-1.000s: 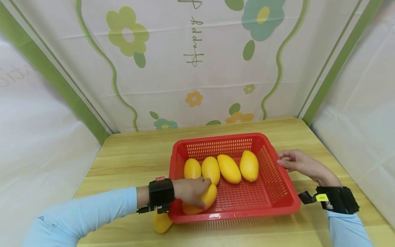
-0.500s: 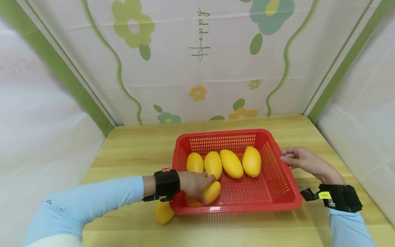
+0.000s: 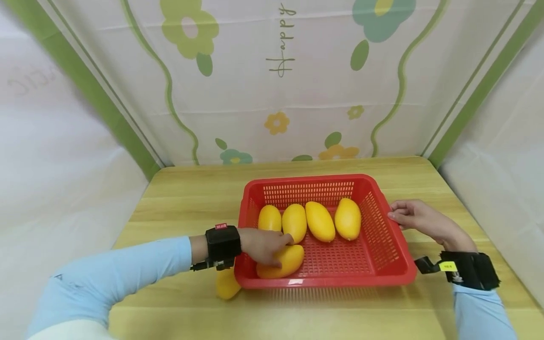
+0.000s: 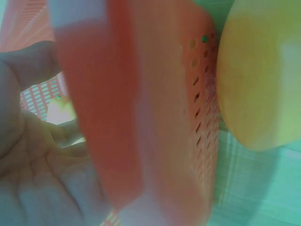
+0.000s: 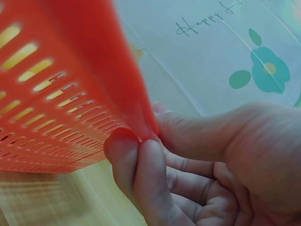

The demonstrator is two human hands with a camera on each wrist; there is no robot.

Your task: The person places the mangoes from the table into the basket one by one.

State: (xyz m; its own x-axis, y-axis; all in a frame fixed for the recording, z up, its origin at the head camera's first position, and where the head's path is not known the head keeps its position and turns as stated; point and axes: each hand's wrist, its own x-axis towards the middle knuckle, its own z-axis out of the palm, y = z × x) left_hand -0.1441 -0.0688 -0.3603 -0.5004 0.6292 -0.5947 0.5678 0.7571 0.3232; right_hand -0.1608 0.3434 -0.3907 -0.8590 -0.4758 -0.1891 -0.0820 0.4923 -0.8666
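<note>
A red plastic basket [image 3: 335, 282] with slotted walls stands on the table. Several yellow mangoes [image 3: 320, 222] lie in a row along its back half. One more mango [image 3: 286, 262] lies crosswise in the front left corner, partly covered by my left hand [image 3: 264, 244]. That hand reaches over the left rim, thumb and fingers spread loosely on the mango's upper side; the rim hides most of its fingers in the left wrist view. My right hand [image 3: 425, 223] pinches the basket's right rim between thumb and fingers, plainly seen in the right wrist view.
Outside the basket's left wall, a mango [image 3: 228, 284] rests on the wooden table [image 3: 187, 198], partly hidden below my left wrist; it looms large in the left wrist view. A flower-print cloth [image 3: 238, 94] hangs behind the table, with white cloth at both sides.
The left thumb has shifted up from the front mango's near side, and more of that mango shows. The right hand keeps its pinch on the rim. The head view has tilted slightly down.
</note>
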